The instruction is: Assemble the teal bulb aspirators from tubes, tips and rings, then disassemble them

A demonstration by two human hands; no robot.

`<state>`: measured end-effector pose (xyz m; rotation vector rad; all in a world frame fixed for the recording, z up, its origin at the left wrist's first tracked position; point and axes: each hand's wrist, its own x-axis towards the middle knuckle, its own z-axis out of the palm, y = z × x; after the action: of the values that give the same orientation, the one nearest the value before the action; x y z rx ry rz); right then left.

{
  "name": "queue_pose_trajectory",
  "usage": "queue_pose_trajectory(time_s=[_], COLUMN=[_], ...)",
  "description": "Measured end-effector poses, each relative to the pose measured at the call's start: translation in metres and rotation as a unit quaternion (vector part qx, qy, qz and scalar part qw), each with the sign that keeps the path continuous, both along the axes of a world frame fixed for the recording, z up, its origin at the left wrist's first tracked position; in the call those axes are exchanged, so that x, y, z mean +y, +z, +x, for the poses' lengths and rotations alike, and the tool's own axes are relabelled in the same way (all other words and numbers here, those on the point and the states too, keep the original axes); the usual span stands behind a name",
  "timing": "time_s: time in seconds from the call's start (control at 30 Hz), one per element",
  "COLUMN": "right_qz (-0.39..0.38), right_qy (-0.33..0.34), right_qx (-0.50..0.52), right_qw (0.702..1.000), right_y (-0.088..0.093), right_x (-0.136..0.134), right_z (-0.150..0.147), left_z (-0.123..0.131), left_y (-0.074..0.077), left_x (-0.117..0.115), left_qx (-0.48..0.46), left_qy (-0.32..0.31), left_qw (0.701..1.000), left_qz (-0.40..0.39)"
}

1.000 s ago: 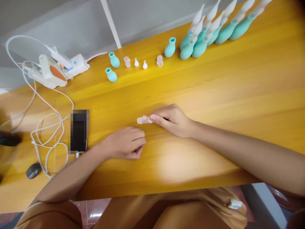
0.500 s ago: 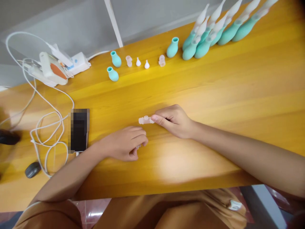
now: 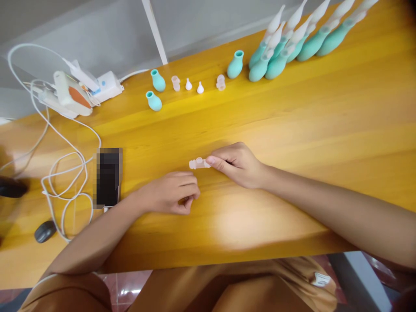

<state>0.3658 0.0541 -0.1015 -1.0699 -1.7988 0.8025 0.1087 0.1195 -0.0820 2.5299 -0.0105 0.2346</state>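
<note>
Pinched between thumb and forefinger of my right hand (image 3: 238, 164) is a small translucent plastic connector (image 3: 199, 163), lying sideways with a short round port on top. Its free end points left, above the table. My left hand (image 3: 173, 193) is just below and left of it, fingers curled in with the thumb tip against them. What those fingers hold is hidden. Similar translucent connectors (image 3: 176, 83) stand at the back, beside two small white funnel-shaped pieces (image 3: 189, 84). Loose teal rubber bulbs (image 3: 235, 64) with open necks are near them.
Several teal bulbs with white tips (image 3: 276, 65) stand grouped at the back right. On the left lie a phone (image 3: 108, 177), coiled white cables (image 3: 66, 173), a power strip (image 3: 108, 86) and a black mouse (image 3: 44, 231). The wooden table (image 3: 292, 130) ends near my lap.
My left hand has shifted slightly and its fingers have closed; a clear bit glimpsed between them before is hidden now. My right hand and the connector have stayed still.
</note>
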Motion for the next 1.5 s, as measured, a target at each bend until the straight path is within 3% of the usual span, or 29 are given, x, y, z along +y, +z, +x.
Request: queue_pose_trajectory(time_s=[0.37, 0.47, 0.6, 0.83, 1.0, 1.23, 1.5], right_qz=[-0.008, 0.006, 0.053, 0.100, 0.111, 0.080, 0.072], right_qy=[0.001, 0.007, 0.032, 0.066, 0.067, 0.060, 0.042], right_qx=[0.003, -0.001, -0.041, -0.158, -0.189, -0.177, -0.093], right_qw=[1.000, 1.000, 0.997, 0.980, 0.973, 0.979, 0.992], right_y=[0.000, 0.000, -0.002, -0.003, -0.002, -0.001, -0.001], right_x=[-0.001, -0.001, -0.001, -0.005, -0.006, -0.005, -0.003], right_z=[0.000, 0.000, -0.001, -0.003, -0.005, -0.005, -0.006], left_z=[0.000, 0.000, 0.000, 0.001, 0.002, 0.004, 0.005], left_y=[-0.006, -0.007, -0.006, -0.010, -0.013, -0.008, -0.007], left_x=[-0.001, -0.002, -0.005, -0.006, -0.006, -0.007, -0.004], left_qx=[-0.120, -0.206, -0.267, -0.251, -0.204, -0.171, -0.174], left_qy=[0.031, 0.077, 0.170, 0.235, 0.233, 0.226, 0.238], left_qw=[0.991, 0.972, 0.947, 0.939, 0.951, 0.959, 0.952], left_qz=[0.044, 0.080, 0.061, 0.029, 0.000, -0.023, -0.078])
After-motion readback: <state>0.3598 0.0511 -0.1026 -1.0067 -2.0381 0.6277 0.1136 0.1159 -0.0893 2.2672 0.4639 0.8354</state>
